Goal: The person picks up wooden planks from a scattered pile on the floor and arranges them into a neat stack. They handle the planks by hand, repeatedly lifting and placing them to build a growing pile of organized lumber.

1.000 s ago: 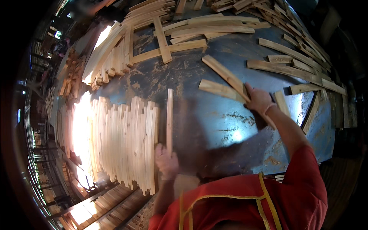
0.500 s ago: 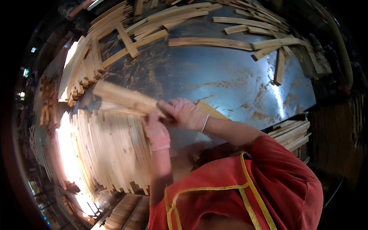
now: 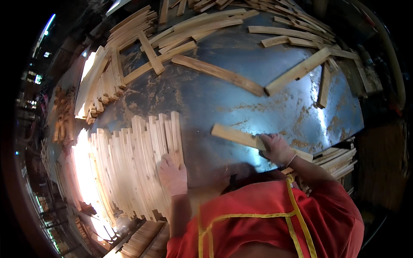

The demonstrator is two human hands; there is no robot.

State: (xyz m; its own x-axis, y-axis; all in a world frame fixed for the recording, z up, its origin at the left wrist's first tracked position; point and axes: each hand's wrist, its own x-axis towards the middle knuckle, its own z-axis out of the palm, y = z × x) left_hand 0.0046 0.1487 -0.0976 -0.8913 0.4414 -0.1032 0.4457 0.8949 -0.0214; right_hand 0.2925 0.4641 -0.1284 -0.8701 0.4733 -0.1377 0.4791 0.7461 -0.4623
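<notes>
My left hand (image 3: 173,175), in a pale pinkish glove, is closed over the wooden strips at the right end of a tightly packed row (image 3: 131,167). Its fingers lie across the tops and its thumb sits against the outer side. Farther right, my right hand (image 3: 276,150), also gloved, grips a single wooden strip (image 3: 234,134) around its middle. That strip lies slanted near the table's front edge, its left end pointing toward the middle of the metal table. The fingertips of the right hand are partly hidden behind the strip.
Two loose strips, one (image 3: 217,74) at the middle and another (image 3: 299,71) to its right, form a V on the metal tabletop (image 3: 206,99). Piled strips (image 3: 133,26) line the far side, with a stack (image 3: 97,88) at left. More strips (image 3: 337,159) are stacked by the right edge.
Both hands were together on blurred wood over the row; it now lines up at the row's right end. My right hand has moved right onto another strip. Two far strips have shifted into a V.
</notes>
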